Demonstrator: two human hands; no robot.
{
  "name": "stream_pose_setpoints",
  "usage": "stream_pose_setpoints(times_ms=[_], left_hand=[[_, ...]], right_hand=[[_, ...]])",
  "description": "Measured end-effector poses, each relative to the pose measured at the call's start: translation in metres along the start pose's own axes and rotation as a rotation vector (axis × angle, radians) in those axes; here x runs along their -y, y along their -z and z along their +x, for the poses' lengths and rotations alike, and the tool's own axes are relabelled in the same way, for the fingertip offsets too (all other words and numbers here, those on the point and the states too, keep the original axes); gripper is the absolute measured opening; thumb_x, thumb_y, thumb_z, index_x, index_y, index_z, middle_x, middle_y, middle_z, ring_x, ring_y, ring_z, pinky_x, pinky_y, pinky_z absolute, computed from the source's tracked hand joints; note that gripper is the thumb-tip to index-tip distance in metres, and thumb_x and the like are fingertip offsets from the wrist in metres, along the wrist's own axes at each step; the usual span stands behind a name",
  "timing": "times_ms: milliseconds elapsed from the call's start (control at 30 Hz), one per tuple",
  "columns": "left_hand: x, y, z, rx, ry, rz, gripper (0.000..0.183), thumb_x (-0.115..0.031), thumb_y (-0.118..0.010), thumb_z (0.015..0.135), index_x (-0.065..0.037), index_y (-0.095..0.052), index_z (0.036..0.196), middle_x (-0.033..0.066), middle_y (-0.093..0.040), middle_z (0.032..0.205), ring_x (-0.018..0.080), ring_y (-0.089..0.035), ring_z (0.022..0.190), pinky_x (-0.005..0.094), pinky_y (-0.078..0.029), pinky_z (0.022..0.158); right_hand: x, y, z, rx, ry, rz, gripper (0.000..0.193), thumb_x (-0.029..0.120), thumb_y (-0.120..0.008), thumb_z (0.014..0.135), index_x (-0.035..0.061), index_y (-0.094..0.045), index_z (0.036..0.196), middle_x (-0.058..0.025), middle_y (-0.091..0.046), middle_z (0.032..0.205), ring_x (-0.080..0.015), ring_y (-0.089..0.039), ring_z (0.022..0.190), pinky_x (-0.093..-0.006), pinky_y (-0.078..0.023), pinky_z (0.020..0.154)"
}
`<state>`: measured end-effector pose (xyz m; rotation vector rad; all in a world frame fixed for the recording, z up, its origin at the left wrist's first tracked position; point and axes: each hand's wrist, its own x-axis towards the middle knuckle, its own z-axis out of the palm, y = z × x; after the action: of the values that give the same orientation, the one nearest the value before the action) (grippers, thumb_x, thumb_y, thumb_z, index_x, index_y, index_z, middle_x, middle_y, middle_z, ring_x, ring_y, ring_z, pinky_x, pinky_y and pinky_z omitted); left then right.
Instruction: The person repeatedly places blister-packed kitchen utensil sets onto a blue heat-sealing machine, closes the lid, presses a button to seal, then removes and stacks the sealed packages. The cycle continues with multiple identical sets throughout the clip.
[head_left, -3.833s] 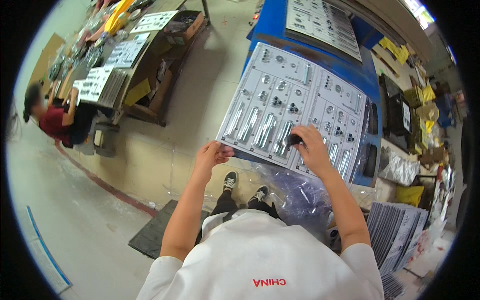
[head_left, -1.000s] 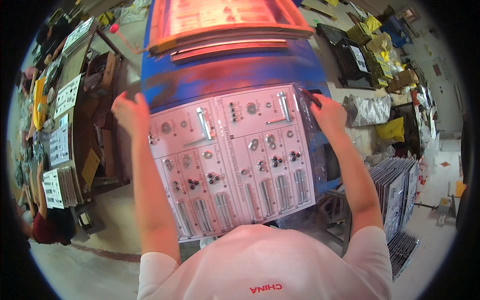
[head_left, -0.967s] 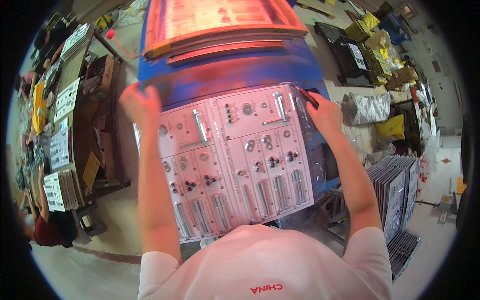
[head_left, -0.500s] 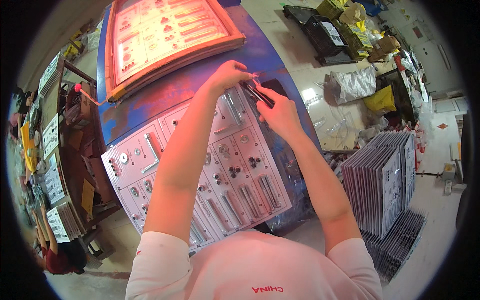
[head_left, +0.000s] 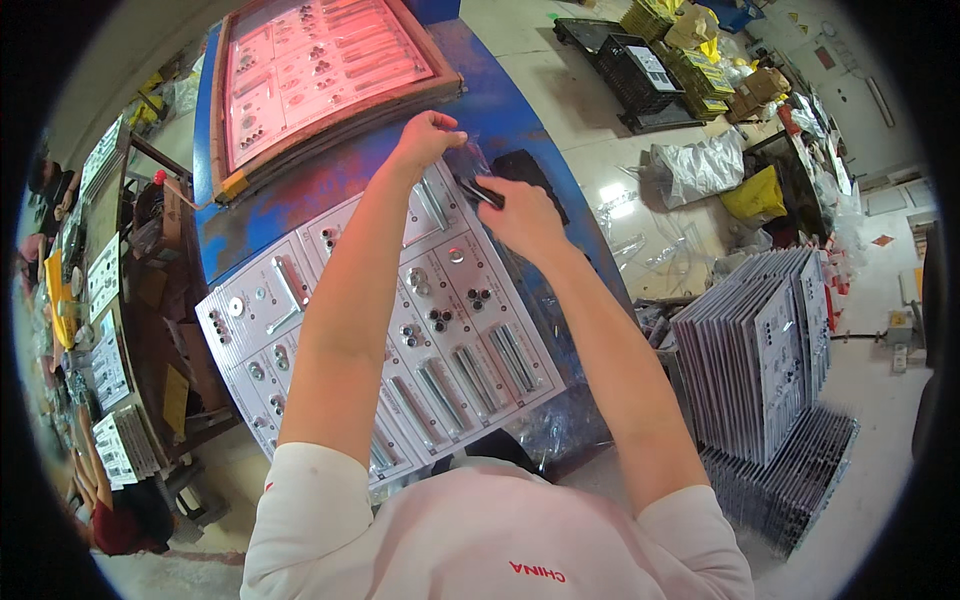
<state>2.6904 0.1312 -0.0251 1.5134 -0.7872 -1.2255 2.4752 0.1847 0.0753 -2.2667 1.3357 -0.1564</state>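
Left hand pinches the clear film at the far corner of the white card. Right hand, just beside it, grips a small dark tool whose tip meets the same corner. The card, carrying metal hardware, lies on the blue table beneath both forearms. Beyond the hands sits a wooden-framed tray; right of them, stacked cards stand on the floor.
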Motion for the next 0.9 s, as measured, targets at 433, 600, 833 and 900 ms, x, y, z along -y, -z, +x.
stream_pose_setpoints(times_ms=[433,600,833,900], left_hand=[[-0.046,-0.034,-0.003,-0.605,-0.371,0.241,0.028,-0.019,-0.075,0.090,-0.004,-0.068,0.112,0.0104,-0.071,0.093,0.0248,-0.069,0.088,0.0389,-0.055,0.078],[-0.116,-0.227,-0.136,-0.051,-1.274,0.699,0.025,-0.011,-0.062,0.087,-0.009,-0.074,0.109,0.0131,-0.067,0.122,0.0321,-0.061,0.117,0.0502,-0.043,0.106],[-0.022,-0.106,-0.295,-0.052,-0.806,0.444,0.031,-0.009,-0.075,0.087,-0.011,-0.069,0.118,0.0104,-0.055,0.146,0.0374,-0.058,0.127,0.0448,-0.055,0.099],[-0.002,-0.041,-0.363,-0.173,-0.306,0.328,0.025,-0.006,-0.071,0.091,-0.008,-0.068,0.116,0.0135,-0.063,0.125,0.0310,-0.067,0.104,0.0368,-0.059,0.080]], right_hand=[[-0.053,0.141,-0.313,0.901,-0.464,-0.062,0.044,0.025,-0.065,0.094,0.0177,-0.066,0.137,-0.0193,-0.074,0.090,-0.0351,-0.072,0.076,-0.0437,-0.059,0.076],[-0.037,0.125,-0.277,0.751,-0.246,0.200,0.049,0.023,-0.069,0.094,0.0168,-0.063,0.142,-0.0137,-0.075,0.079,-0.0227,-0.069,0.060,-0.0348,-0.057,0.066],[-0.032,0.058,-0.226,0.809,-0.106,0.413,0.050,0.018,-0.066,0.096,0.0141,-0.058,0.146,-0.0071,-0.074,0.081,-0.0120,-0.061,0.055,-0.0295,-0.052,0.056],[-0.009,0.023,-0.202,0.695,-0.087,0.566,0.053,0.017,-0.065,0.097,0.0138,-0.055,0.149,-0.0066,-0.074,0.081,-0.0101,-0.060,0.055,-0.0281,-0.051,0.054]])
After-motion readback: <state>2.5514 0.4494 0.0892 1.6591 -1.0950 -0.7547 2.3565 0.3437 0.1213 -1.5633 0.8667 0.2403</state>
